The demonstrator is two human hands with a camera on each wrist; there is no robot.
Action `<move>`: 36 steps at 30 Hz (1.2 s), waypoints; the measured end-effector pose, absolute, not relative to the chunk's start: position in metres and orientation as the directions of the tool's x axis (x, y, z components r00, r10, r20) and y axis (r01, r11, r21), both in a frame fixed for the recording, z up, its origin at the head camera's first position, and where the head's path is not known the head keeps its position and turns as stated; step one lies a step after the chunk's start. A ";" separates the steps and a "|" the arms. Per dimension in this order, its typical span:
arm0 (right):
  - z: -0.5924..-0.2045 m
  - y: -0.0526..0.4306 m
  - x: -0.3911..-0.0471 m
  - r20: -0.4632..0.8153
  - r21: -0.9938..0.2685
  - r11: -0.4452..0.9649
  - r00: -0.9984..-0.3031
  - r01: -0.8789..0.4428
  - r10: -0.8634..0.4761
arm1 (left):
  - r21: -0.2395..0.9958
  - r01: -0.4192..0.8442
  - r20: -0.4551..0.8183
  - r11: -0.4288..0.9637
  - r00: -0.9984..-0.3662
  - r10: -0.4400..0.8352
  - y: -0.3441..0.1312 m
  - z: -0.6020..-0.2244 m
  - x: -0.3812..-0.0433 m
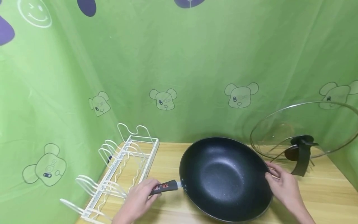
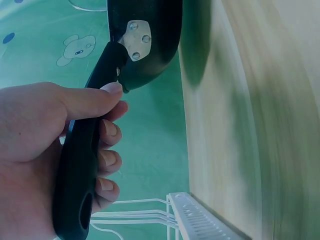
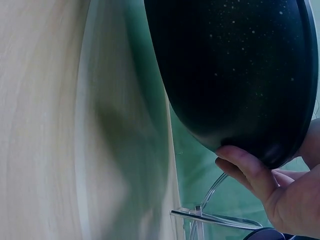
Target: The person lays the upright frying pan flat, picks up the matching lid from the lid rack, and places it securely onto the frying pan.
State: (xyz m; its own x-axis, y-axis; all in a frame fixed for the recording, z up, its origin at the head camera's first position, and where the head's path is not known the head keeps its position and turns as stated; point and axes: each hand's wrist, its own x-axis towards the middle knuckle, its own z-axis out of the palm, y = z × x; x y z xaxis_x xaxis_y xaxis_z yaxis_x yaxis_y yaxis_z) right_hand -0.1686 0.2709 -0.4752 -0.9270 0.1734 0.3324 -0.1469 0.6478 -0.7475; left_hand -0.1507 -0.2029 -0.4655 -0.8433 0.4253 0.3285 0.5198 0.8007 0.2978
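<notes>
A black wok [image 1: 221, 179] is held up over the wooden table, its inside facing up toward the head camera. My left hand [image 1: 139, 197] grips its black handle [image 1: 167, 186], which carries red lettering; in the left wrist view the thumb lies along the handle [image 2: 75, 170] and the fingers curl round it. On the opposite side, my right hand [image 1: 285, 188] holds the wok by its rim, thumb on the inner side and fingers under the outer wall. The right wrist view shows the wok's speckled underside [image 3: 240, 75], with those fingers [image 3: 250, 170] against it.
A white wire rack [image 1: 152, 157] with upright loops stands at the left, close to the left hand. At the right, a glass lid [image 1: 279, 132] with a metal rim leans on a stand, its black handle [image 1: 303, 160] facing out. Green printed curtain [image 1: 195, 62] surrounds the wooden table [image 1: 330, 193].
</notes>
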 end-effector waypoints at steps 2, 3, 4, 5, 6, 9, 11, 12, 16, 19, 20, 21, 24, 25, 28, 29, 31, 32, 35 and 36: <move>-0.475 0.271 -0.167 0.321 -0.759 0.635 -0.930 -0.139 0.180 | 0.297 0.511 0.330 0.806 -0.847 0.416 -0.202 -0.466 -0.153; -0.476 0.271 -0.167 0.315 -0.763 0.632 -0.931 -0.134 0.183 | 0.301 0.505 0.328 0.809 -0.852 0.409 -0.202 -0.467 -0.154; -0.476 0.271 -0.166 0.312 -0.764 0.632 -0.931 -0.129 0.187 | 0.305 0.498 0.326 0.812 -0.856 0.402 -0.201 -0.467 -0.154; -0.477 0.271 -0.166 0.309 -0.763 0.634 -0.932 -0.124 0.189 | 0.311 0.490 0.325 0.814 -0.860 0.394 -0.201 -0.467 -0.155; -0.478 0.271 -0.166 0.305 -0.764 0.634 -0.933 -0.119 0.192 | 0.316 0.483 0.324 0.817 -0.864 0.386 -0.200 -0.468 -0.156; -0.480 0.272 -0.166 0.286 -0.770 0.631 -0.936 -0.098 0.204 | 0.323 0.465 0.319 0.825 -0.874 0.367 -0.198 -0.470 -0.160; -0.481 0.273 -0.166 0.273 -0.776 0.626 -0.937 -0.082 0.216 | 0.324 0.461 0.317 0.826 -0.876 0.364 -0.197 -0.471 -0.164; -0.482 0.274 -0.166 0.267 -0.779 0.623 -0.938 -0.073 0.223 | 0.324 0.460 0.314 0.827 -0.877 0.364 -0.196 -0.472 -0.165; -0.484 0.274 -0.164 0.232 -0.791 0.610 -0.944 -0.043 0.234 | 0.346 0.454 0.295 0.821 -0.883 0.364 -0.195 -0.475 -0.170; -0.484 0.273 -0.164 0.214 -0.803 0.596 -0.949 -0.036 0.232 | 0.364 0.448 0.290 0.816 -0.888 0.358 -0.196 -0.476 -0.173; -0.485 0.272 -0.164 0.212 -0.804 0.593 -0.949 -0.033 0.234 | 0.366 0.449 0.292 0.815 -0.887 0.357 -0.196 -0.476 -0.174; -0.485 0.272 -0.164 0.209 -0.807 0.590 -0.948 -0.029 0.239 | 0.367 0.450 0.292 0.814 -0.887 0.358 -0.196 -0.476 -0.175; -0.486 0.271 -0.165 0.201 -0.815 0.579 -0.947 -0.021 0.250 | 0.381 0.449 0.290 0.808 -0.888 0.357 -0.197 -0.477 -0.179; -0.486 0.271 -0.166 0.200 -0.817 0.576 -0.947 -0.019 0.251 | 0.386 0.447 0.288 0.807 -0.889 0.355 -0.197 -0.478 -0.181; -0.487 0.270 -0.167 0.199 -0.817 0.577 -0.947 -0.017 0.253 | 0.404 0.435 0.281 0.805 -0.896 0.343 -0.198 -0.480 -0.183; -0.487 0.270 -0.168 0.200 -0.815 0.579 -0.947 -0.018 0.252 | 0.405 0.431 0.280 0.806 -0.898 0.340 -0.199 -0.481 -0.184; -0.488 0.270 -0.169 0.198 -0.812 0.584 -0.945 -0.010 0.259 | 0.399 0.430 0.284 0.810 -0.898 0.337 -0.198 -0.483 -0.185; -0.488 0.269 -0.169 0.197 -0.810 0.587 -0.944 -0.005 0.264 | 0.397 0.431 0.287 0.811 -0.897 0.336 -0.198 -0.483 -0.186; -0.488 0.268 -0.170 0.192 -0.810 0.586 -0.942 0.006 0.275 | 0.387 0.429 0.296 0.816 -0.896 0.330 -0.196 -0.485 -0.188; -0.488 0.267 -0.170 0.190 -0.814 0.581 -0.942 0.007 0.278 | 0.388 0.427 0.298 0.817 -0.897 0.327 -0.196 -0.485 -0.189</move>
